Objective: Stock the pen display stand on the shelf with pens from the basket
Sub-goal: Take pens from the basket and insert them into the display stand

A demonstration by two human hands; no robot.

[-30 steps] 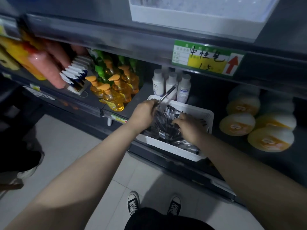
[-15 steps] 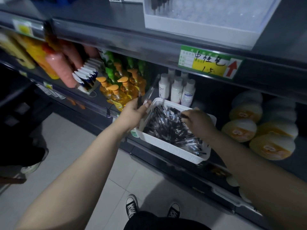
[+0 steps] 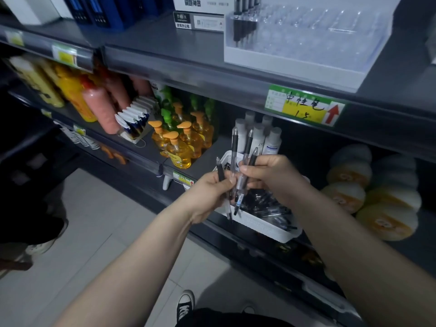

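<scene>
Spanning the top, the upper shelf [image 3: 165,50] carries the clear pen display stand [image 3: 295,64] close to its front edge, with a few black pens [image 3: 245,17] standing at its left end and clear slots to their right. Below, the white basket [image 3: 264,226] sits at the lower shelf's lip. Just above the basket, the left hand [image 3: 212,192] and right hand [image 3: 271,178] meet. Each grips upright pens [image 3: 246,147], with open air up to the stand.

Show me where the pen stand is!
In the head view, the pen display stand sits upper right on the upper shelf, above the green price tag, black pens in its left end.
</scene>
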